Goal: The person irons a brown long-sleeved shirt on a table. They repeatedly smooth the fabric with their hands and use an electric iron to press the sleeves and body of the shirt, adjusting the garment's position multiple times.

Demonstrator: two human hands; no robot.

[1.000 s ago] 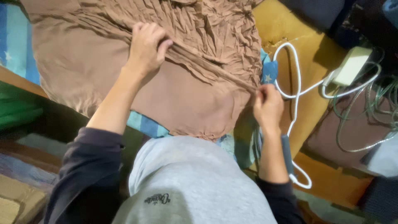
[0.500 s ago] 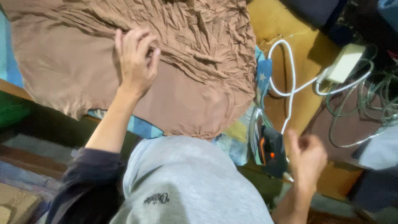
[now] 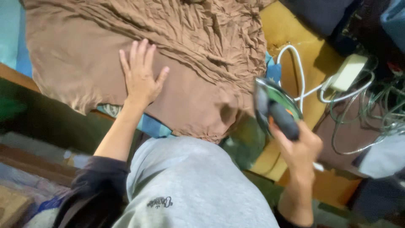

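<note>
Brown cloth (image 3: 185, 63): spread over the desk (image 3: 12, 74), filling the frame from 9 to 1 o'clock — the near part under the palm lies smooth, the far part toward 12 o'clock is thick with creases, so by my judgement most of the pressing is left.
Left hand (image 3: 140, 78): fingers spread, flat on the smooth part of the cloth.
Right hand (image 3: 297, 147): closed round the dark handle of an iron (image 3: 274, 109), lifted just off the cloth's edge at 3 o'clock — not touching it.
White cord (image 3: 301, 82): loops beside the iron; could snag.
White adapter (image 3: 348, 71): at 2 o'clock among tangled cables.
</note>
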